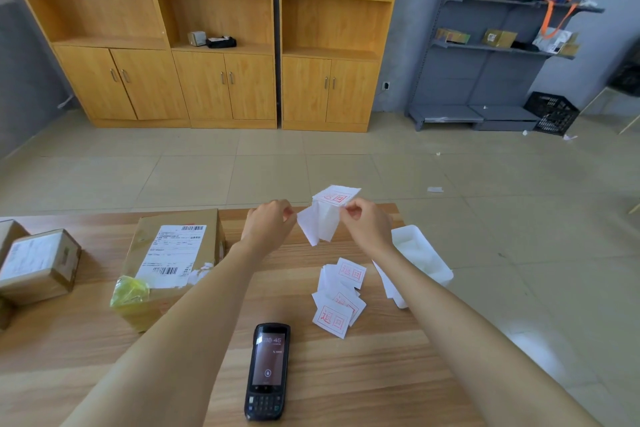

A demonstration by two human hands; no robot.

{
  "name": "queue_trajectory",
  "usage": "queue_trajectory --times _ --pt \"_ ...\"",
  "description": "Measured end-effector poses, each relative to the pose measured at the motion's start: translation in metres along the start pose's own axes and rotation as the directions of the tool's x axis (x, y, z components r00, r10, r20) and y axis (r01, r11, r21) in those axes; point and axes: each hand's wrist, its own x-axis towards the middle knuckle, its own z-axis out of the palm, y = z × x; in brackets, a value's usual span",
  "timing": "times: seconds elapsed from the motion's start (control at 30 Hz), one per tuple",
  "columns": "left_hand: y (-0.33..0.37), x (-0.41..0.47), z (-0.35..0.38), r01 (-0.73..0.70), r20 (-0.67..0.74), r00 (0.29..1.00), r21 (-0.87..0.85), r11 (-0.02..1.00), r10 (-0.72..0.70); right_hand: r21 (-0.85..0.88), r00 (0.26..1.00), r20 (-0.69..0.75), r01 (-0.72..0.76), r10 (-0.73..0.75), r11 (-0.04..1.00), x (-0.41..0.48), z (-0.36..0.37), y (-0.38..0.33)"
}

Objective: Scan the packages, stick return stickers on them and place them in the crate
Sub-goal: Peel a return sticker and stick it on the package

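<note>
Loose stickers (pixel 337 302) toward the table's (pixel 346 374) right edge say 退回 in red, boxed; same on the sticker stack (pixel 335 198) held over the far edge. The scanner (pixel 267 371) screen by the near edge reads 08:45. The shipping label (pixel 173 255) on the box (pixel 152 308) has barcodes, but the print's too tiny to read.

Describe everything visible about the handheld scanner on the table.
The handheld scanner is black and plastic-looking, with a tall lit screen showing a clock and lock icon above a small keypad. It lies flat, face up, on the wooden table, close to its near edge, with the keypad end nearest the person. Nothing touches it but the table.
</note>
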Motion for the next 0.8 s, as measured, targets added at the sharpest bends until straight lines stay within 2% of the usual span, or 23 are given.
queue_trajectory --times 0.57,0.8 --pt "-0.017 0.002 -0.02 0.094 -0.002 0.996 -0.061 0.994 -0.094 -0.01 0.992 -0.092 -0.089 0.087 0.996 0.012 -0.023 0.024" --pt "-0.017 0.003 -0.025 0.108 -0.005 0.994 -0.07 0.992 -0.109 -0.081 0.986 -0.143 -0.093 0.081 0.992 0.013 -0.034 0.034"
